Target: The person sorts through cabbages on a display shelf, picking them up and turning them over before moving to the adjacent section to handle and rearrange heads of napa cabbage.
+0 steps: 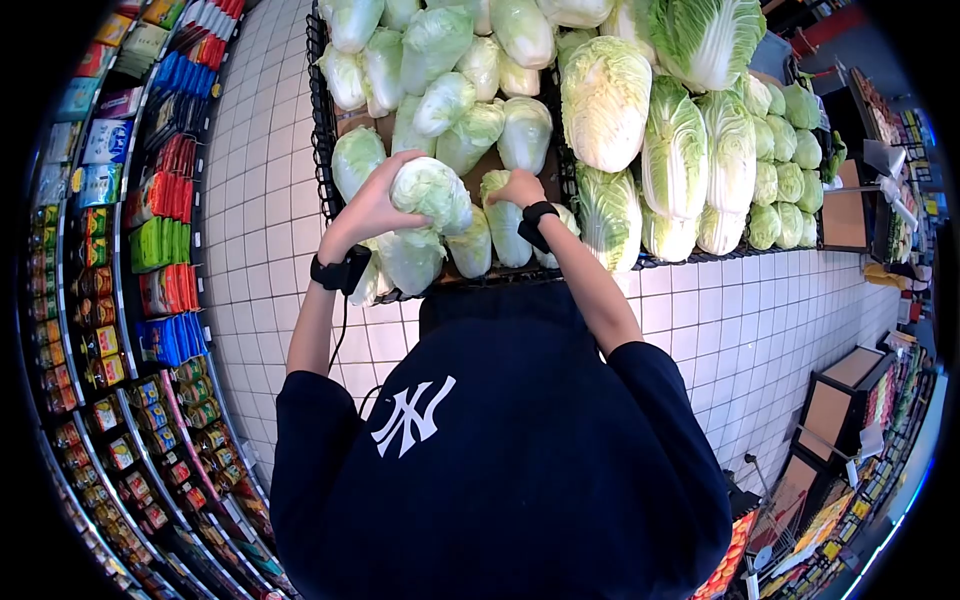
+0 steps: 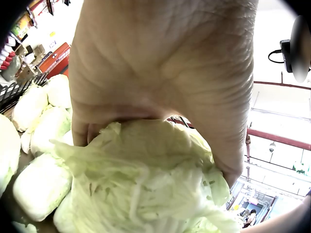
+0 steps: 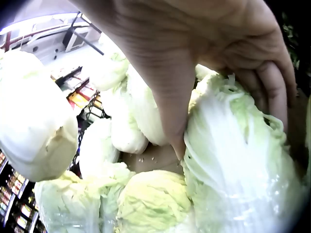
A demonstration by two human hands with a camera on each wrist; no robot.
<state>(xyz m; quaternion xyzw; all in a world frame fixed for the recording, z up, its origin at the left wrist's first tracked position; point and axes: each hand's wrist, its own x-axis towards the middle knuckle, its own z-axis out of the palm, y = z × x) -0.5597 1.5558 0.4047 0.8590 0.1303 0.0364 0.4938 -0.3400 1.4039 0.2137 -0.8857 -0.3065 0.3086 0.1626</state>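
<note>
In the head view my left hand (image 1: 372,208) grips a pale napa cabbage (image 1: 432,192) above the others, thumb on one side and fingers round the far side. Its loose, crinkled outer leaves (image 2: 141,184) fill the lower part of the left wrist view under the palm. My right hand (image 1: 520,187) holds the leafy top of another napa cabbage (image 1: 506,228) lying in the bin. Seen from the right wrist, the thumb lies along one side of that cabbage (image 3: 233,160) and the fingers curl over the other. Yellowish-green cabbages (image 3: 153,201) sit beside it.
A black mesh bin edge (image 1: 322,160) borders the cabbage pile. Larger napa cabbages (image 1: 605,105) and rows of round green cabbages (image 1: 790,180) stand to the right. Packaged-goods shelves (image 1: 110,250) line the left across a white tiled floor (image 1: 262,180).
</note>
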